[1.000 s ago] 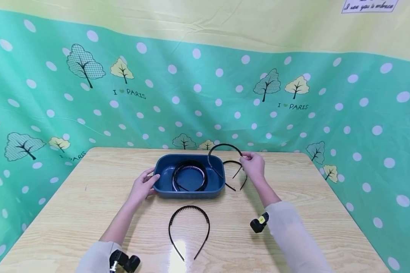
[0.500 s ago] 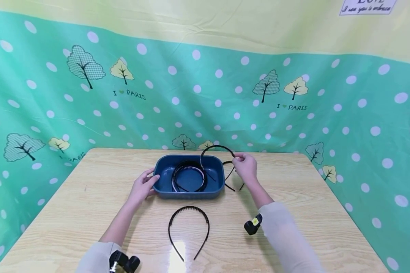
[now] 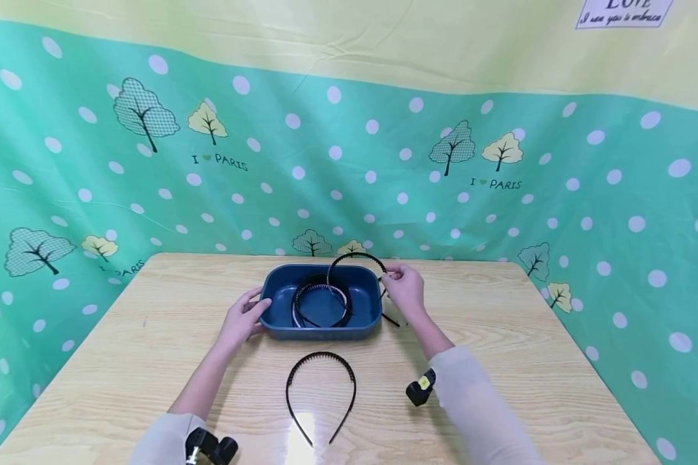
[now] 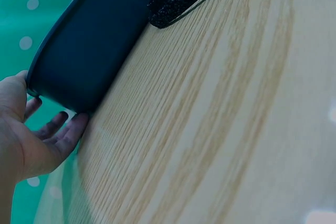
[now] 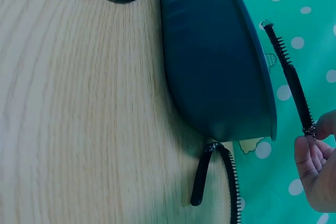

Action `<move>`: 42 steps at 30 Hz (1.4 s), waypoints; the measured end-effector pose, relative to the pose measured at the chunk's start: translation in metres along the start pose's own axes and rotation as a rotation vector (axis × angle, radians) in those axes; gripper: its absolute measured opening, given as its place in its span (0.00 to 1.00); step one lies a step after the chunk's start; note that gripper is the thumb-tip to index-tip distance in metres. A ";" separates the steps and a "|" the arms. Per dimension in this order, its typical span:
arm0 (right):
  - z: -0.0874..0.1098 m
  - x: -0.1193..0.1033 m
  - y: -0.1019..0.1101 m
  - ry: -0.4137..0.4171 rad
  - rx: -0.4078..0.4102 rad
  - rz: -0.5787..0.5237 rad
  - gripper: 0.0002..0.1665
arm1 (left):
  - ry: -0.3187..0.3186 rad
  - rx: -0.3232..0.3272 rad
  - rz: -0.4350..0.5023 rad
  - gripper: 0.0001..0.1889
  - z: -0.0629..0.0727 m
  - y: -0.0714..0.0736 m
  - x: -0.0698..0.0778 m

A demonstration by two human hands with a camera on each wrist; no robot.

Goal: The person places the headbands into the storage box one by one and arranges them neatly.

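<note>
A dark blue plastic box (image 3: 322, 334) stands on the table, with several toothed headbands (image 3: 296, 305) nested in it, mostly black and one pale. At the box's left end my left hand (image 3: 238, 321) grips the wall, thumb over the rim and fingers outside; the left wrist view shows this hand (image 4: 31, 142) against the box's side (image 4: 94, 40). My right hand (image 3: 406, 290) pinches one side of a black toothed headband (image 3: 357, 254), which hangs upright over the box's right half. In the right wrist view thumb and fingers (image 5: 304, 153) hold that headband (image 5: 296, 90).
A black headband (image 3: 321, 354) lies in front of the box on the wooden table (image 3: 122, 361). Another headband (image 3: 390, 320) lies at the box's right end, partly hidden by the right hand and box. Behind the table hangs a green dotted cloth (image 3: 267, 213).
My right hand has moved left with the headband, bringing it from the box's right edge to above the nested headbands. The left hand and the box have stayed put.
</note>
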State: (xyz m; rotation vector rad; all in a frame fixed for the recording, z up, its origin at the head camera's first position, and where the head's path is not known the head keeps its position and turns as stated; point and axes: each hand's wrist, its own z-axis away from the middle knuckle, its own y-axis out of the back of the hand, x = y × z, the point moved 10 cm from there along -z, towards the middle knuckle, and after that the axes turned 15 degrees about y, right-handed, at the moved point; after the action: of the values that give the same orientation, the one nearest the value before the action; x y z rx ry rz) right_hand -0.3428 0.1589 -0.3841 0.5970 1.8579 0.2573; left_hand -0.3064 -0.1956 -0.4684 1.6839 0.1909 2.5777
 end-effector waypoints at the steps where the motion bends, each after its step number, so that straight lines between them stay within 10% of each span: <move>1: 0.001 0.000 -0.001 -0.003 -0.001 -0.004 0.14 | -0.001 0.001 0.002 0.30 0.000 0.000 0.000; 42: 0.017 -0.023 -0.045 0.036 -0.035 0.003 0.10 | -0.016 -0.026 0.037 0.31 0.000 0.000 0.000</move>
State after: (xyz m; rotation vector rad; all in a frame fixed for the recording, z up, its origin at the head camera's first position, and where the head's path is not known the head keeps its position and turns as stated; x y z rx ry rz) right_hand -0.3332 0.1072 -0.3919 0.5743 1.8840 0.3035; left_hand -0.3069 -0.1955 -0.4684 1.7150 0.1256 2.5796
